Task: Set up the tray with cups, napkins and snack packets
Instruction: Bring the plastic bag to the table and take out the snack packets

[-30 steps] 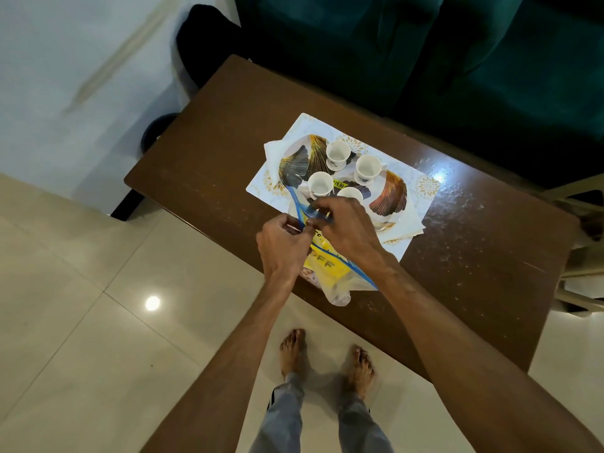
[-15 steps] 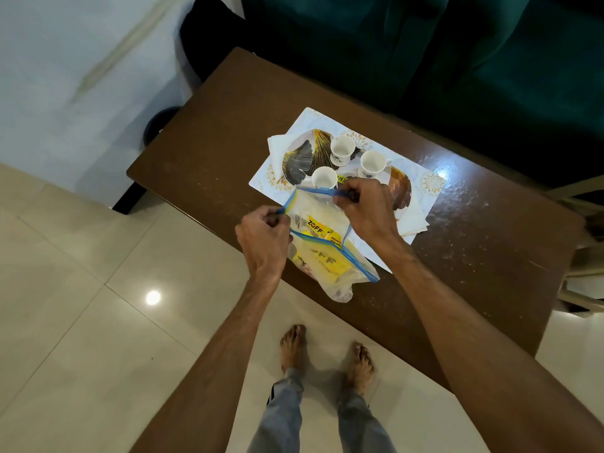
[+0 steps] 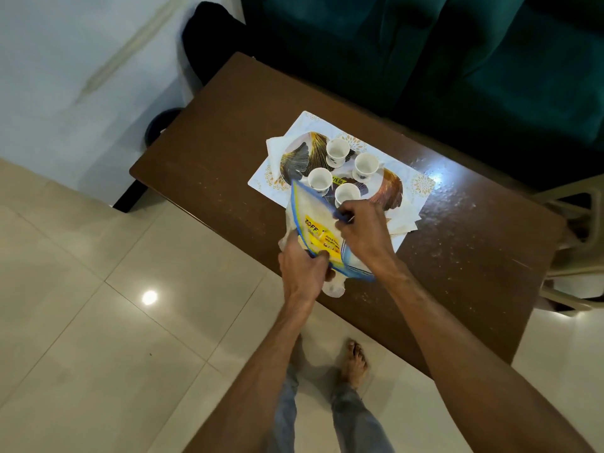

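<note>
A clear zip bag [image 3: 313, 217] with a blue rim lies at the table's front edge, with yellow snack packets [image 3: 318, 235] inside it. My left hand [image 3: 304, 273] grips the near side of the bag's mouth. My right hand [image 3: 364, 230] pinches the far side of the rim and holds the mouth wide. Just behind the bag sits a white tray [image 3: 421, 184] with a leaf pattern. Several small white cups [image 3: 336, 152] stand on it. White napkins [image 3: 273, 148] stick out from under its left and right sides.
The brown table [image 3: 212, 142] stands against a dark green sofa [image 3: 425, 44]. A beige plastic chair [image 3: 575, 223] is at the right end. Pale floor tiles [image 3: 98, 322] and my bare feet [image 3: 354, 361] are below the front edge.
The bag's mouth has been pulled wider. My left hand moved down toward me along the rim, while my right hand stayed near the cups with the far edge.
</note>
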